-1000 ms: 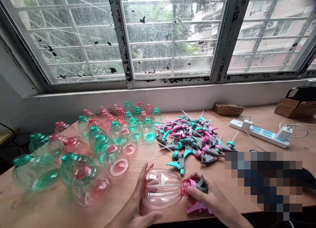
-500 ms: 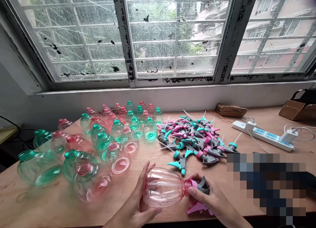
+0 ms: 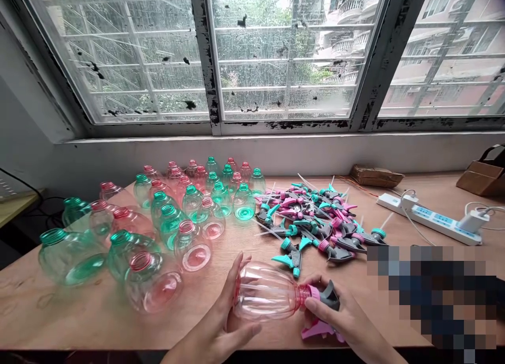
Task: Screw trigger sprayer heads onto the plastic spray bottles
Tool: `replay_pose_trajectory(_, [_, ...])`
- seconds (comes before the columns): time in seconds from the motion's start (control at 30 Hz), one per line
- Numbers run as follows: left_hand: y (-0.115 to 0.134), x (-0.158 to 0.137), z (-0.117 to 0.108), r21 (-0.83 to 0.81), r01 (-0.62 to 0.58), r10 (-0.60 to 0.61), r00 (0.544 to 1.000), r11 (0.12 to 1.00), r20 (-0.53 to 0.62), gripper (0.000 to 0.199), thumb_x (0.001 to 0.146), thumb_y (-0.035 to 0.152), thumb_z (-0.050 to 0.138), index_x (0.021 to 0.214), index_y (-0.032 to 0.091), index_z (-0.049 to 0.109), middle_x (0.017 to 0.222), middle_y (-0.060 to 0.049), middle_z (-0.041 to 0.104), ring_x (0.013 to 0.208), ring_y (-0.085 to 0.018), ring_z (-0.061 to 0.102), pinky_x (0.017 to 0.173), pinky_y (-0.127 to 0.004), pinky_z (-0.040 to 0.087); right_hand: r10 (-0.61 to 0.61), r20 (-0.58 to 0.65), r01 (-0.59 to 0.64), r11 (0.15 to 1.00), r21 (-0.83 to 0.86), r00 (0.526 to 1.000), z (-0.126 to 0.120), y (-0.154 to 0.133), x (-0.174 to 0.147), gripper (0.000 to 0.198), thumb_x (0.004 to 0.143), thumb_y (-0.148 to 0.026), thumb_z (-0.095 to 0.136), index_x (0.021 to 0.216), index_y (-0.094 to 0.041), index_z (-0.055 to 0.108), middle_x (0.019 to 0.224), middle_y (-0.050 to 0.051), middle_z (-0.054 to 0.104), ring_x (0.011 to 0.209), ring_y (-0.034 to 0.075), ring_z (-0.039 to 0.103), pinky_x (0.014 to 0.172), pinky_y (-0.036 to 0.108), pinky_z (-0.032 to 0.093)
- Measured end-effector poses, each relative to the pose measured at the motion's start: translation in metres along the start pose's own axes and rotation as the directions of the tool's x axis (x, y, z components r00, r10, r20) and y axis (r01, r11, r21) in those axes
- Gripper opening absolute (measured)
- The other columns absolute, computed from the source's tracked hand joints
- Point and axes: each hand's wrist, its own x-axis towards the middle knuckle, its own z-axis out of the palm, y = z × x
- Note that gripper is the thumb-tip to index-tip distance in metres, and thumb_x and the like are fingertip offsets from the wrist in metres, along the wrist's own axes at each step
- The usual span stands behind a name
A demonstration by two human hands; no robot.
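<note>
Pink bottle (image 3: 268,293) lies cradled in left hand (image 3: 221,322); right hand (image 3: 339,314) pinches its spray head (image 3: 325,298).

clear pink bottle (image 3: 268,292), pink-and-grey sprayer (image 3: 324,311), teal and pink bottles (image 3: 169,222)

No readable text, label, brand, number or sign anywhere. Pink bottle (image 3: 268,293) held on its side: clear plastic, no label. Bottles on the table (image 3: 165,222) and pile of spray heads (image 3: 315,219): unmarked. Power strip (image 3: 428,216): markings too small to read. Cardboard box (image 3: 481,177): no visible print.
</note>
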Motion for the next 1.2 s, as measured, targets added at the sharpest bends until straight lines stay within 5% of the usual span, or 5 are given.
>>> replay_pose_trajectory(0.23, [0.004, -0.001, 0.001, -0.116, 0.012, -0.015, 1.000, 0.993, -0.026, 0.098, 0.087, 0.056, 0.062, 0.156, 0.038, -0.006, 0.171, -0.001, 0.001, 0.156, -0.029, 0.000, 0.125, -0.052, 0.001, 0.023, 0.007, -0.023, 1.000, 0.013, 1.000, 0.000, 0.000, 0.000, 0.037, 0.078, -0.049, 0.078, 0.091, -0.017, 0.064, 0.062, 0.000, 0.073, 0.055, 0.017, 0.066, 0.053, 0.026, 0.047])
replay_pose_trajectory(0.37, [0.006, 0.000, 0.001, -0.125, 0.032, -0.037, 0.999, 0.992, -0.038, 0.091, 0.090, 0.051, 0.062, 0.157, 0.037, 0.002, 0.171, -0.002, 0.006, 0.156, -0.029, 0.003, 0.126, -0.051, 0.002, -0.006, -0.006, 0.006, 1.000, -0.013, 1.000, -0.001, 0.002, 0.001, 0.036, 0.079, -0.049, 0.077, 0.091, -0.017, 0.064, 0.063, -0.001, 0.073, 0.057, 0.018, 0.066, 0.054, 0.027, 0.047])
replay_pose_trajectory(0.63, [0.002, 0.000, 0.003, -0.088, -0.011, 0.007, 0.999, 0.996, -0.053, 0.099, 0.087, 0.035, 0.071, 0.154, 0.047, -0.001, 0.170, 0.002, 0.011, 0.153, -0.033, 0.016, 0.123, -0.051, 0.023, -0.004, 0.004, 0.004, 1.000, 0.020, 1.000, -0.001, 0.000, 0.001, 0.036, 0.080, -0.049, 0.076, 0.091, -0.017, 0.063, 0.062, 0.000, 0.073, 0.057, 0.017, 0.065, 0.054, 0.028, 0.046])
replay_pose_trajectory(0.83, [0.009, -0.001, 0.003, -0.155, 0.026, -0.034, 0.998, 0.988, -0.048, 0.096, 0.086, 0.050, 0.069, 0.156, 0.041, 0.004, 0.170, 0.000, 0.011, 0.155, -0.029, 0.009, 0.126, -0.051, 0.007, 0.011, 0.009, -0.011, 1.000, 0.005, 1.000, 0.001, -0.003, 0.000, 0.039, 0.077, -0.050, 0.078, 0.091, -0.017, 0.063, 0.062, -0.001, 0.070, 0.054, 0.016, 0.062, 0.051, 0.025, 0.044])
replay_pose_trajectory(1.2, [0.004, 0.002, 0.002, -0.008, -0.010, 0.010, 1.000, 1.000, -0.011, 0.092, 0.094, 0.029, 0.061, 0.153, 0.049, -0.006, 0.170, 0.003, 0.004, 0.155, -0.028, 0.011, 0.125, -0.052, 0.010, 0.009, 0.015, -0.008, 1.000, -0.019, 1.000, 0.000, -0.001, 0.000, 0.039, 0.080, -0.052, 0.075, 0.093, -0.017, 0.063, 0.060, -0.001, 0.072, 0.052, 0.016, 0.064, 0.048, 0.026, 0.048])
